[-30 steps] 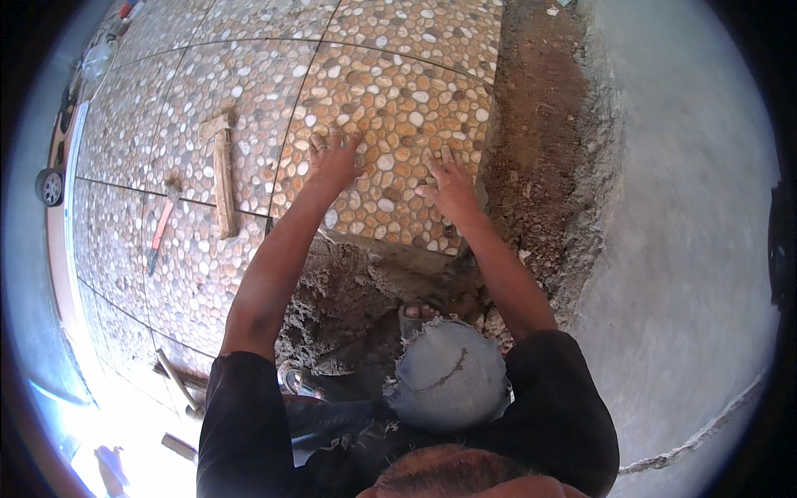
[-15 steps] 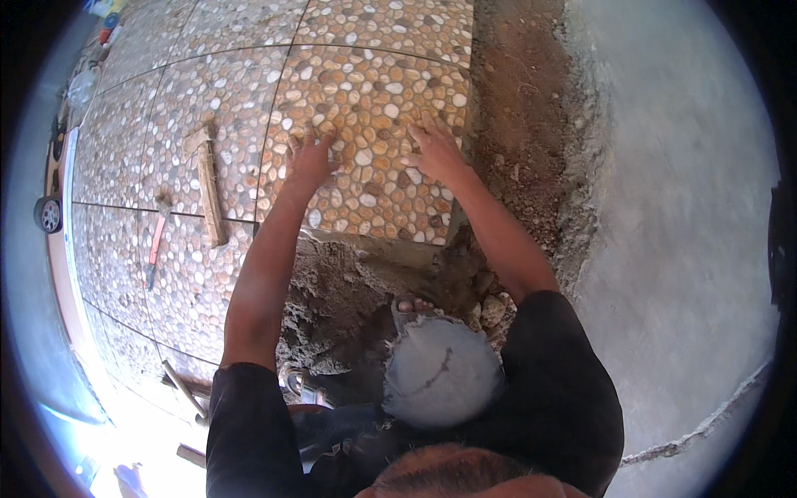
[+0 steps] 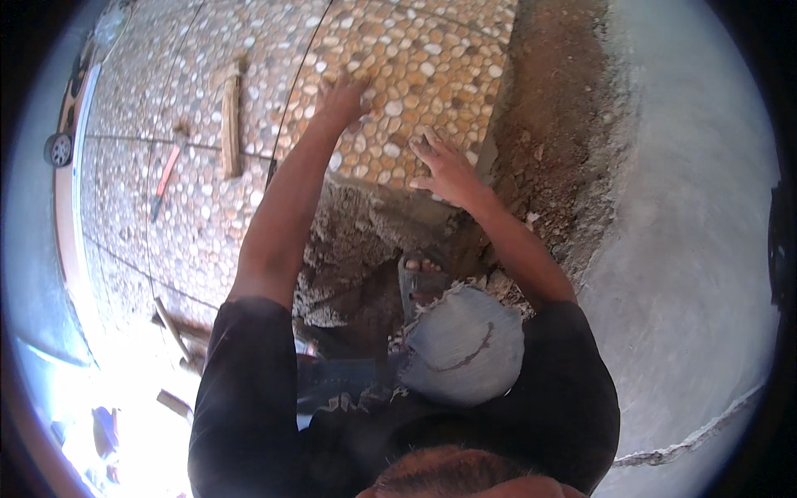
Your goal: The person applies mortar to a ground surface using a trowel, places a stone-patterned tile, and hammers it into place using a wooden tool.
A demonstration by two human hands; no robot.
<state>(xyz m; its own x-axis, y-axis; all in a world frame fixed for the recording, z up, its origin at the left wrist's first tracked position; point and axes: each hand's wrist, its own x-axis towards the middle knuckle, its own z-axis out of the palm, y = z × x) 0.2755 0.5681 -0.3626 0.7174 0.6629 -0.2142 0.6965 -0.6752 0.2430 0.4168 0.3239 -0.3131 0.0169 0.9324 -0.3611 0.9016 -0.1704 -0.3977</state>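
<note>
A pebble-patterned tile (image 3: 407,70) in orange, brown and white lies in front of me. My left hand (image 3: 341,103) rests on its left part, fingers spread and partly blurred. Closer to the near right corner, my right hand (image 3: 449,172) lies on the same tile with its fingers apart. Neither hand holds anything. Beneath the tile's near edge, rough grey mortar (image 3: 357,220) shows. To the left, on the neighbouring tiles, lie a hammer-like tool with a wooden handle (image 3: 231,124) and a slim tool with a red handle (image 3: 167,176).
Loose brown soil (image 3: 548,108) runs along the tile's right side, beside a smooth grey cement surface (image 3: 689,207). My sandalled foot (image 3: 421,270) and jeans knee (image 3: 465,344) are just below the mortar. A wooden stick (image 3: 171,328) lies lower left, near a wheel-like object (image 3: 58,149) farther up.
The view has shifted, so tiles and tools sit higher in the picture. My right hand has slid toward the tile's near edge; my left hand stays on its left part.
</note>
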